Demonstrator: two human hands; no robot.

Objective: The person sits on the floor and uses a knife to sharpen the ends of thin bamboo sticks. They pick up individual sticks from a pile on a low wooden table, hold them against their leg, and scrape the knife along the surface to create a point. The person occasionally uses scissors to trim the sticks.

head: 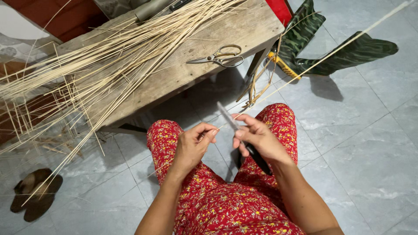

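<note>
**Inspector:** State of the hands?

**Assistant:** Both closed. The right hand (257,138) grips a knife (237,130), blade pointing up and away toward the wooden bench (244,30). The left hand (193,143) pinches a thin bamboo strip (331,54), which runs from the blade out past the bench's right corner.

**Inspector:** Step in hand?

**Assistant:** Judged as shaving the strip at the blade. The next stroke calls for a steady pull, with fingers kept off the edge.

**Inspector:** On the bench?

**Assistant:** Scissors (220,56) and a pile of strips (109,56).
</note>
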